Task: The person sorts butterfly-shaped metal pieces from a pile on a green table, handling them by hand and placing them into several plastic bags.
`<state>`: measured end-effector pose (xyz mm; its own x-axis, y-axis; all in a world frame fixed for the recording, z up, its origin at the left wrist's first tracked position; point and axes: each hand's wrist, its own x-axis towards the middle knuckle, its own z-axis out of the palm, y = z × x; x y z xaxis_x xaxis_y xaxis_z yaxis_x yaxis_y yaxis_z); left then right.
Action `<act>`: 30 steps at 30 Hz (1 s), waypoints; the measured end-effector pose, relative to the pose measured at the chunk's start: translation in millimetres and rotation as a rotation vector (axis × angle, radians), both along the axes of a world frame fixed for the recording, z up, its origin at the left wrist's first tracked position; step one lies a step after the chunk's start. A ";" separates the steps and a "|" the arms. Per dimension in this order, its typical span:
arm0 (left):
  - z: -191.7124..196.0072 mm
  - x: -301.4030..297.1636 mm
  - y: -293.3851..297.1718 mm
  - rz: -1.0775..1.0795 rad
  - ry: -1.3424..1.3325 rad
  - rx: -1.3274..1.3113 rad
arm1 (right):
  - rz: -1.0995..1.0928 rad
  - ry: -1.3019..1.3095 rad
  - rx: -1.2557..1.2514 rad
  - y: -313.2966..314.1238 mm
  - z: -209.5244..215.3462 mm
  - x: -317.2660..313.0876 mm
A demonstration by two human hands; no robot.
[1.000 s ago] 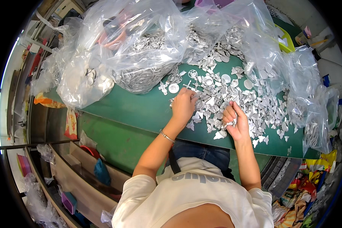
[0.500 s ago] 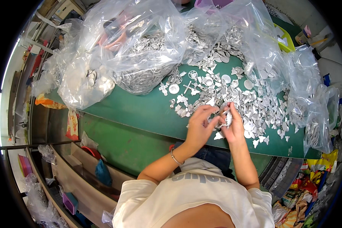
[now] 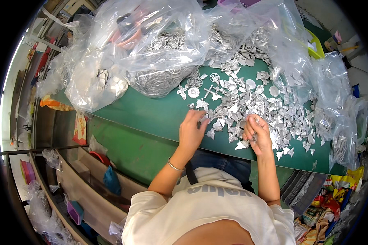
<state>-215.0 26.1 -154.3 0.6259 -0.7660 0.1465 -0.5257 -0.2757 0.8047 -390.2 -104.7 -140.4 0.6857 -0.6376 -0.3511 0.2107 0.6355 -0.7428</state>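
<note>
A broad heap of flat silver metal charms (image 3: 249, 98) lies on the green tabletop (image 3: 151, 118). My left hand (image 3: 191, 132), with a bangle on its wrist, is at the heap's left edge. Its thumb stands apart from the bent fingers, and no charm shows in its grip. Close to these fingertips lie a few loose charms (image 3: 202, 104). My right hand (image 3: 259, 134) is curled closed over the heap's near part, with silver charms (image 3: 255, 137) partly showing between thumb and fingers. How many it holds is hidden.
A large clear plastic bag (image 3: 159, 79) full of silver pieces stands behind and left, beside a smaller bag (image 3: 96, 87). More clear bags (image 3: 331, 85) line the far and right sides. A yellow-green basket (image 3: 315, 45) is at the back right. Drawers (image 3: 90, 183) stand lower left.
My left hand has moved left, away from my right hand, to the loose charms at the heap's edge. My right hand has shifted slightly right and its fingers have closed over the charms.
</note>
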 end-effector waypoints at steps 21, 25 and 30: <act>-3.6 9.3 7.1 -0.023 -0.079 0.005 | -0.190 0.667 -0.776 3.8 6.4 -65.8; 3.4 5.1 1.1 -0.061 -0.001 -0.035 | -0.342 0.763 -0.857 0.5 -5.8 -94.0; -7.0 7.9 -6.8 -0.058 -0.054 -0.169 | -0.453 0.725 -0.800 3.6 -8.9 -107.5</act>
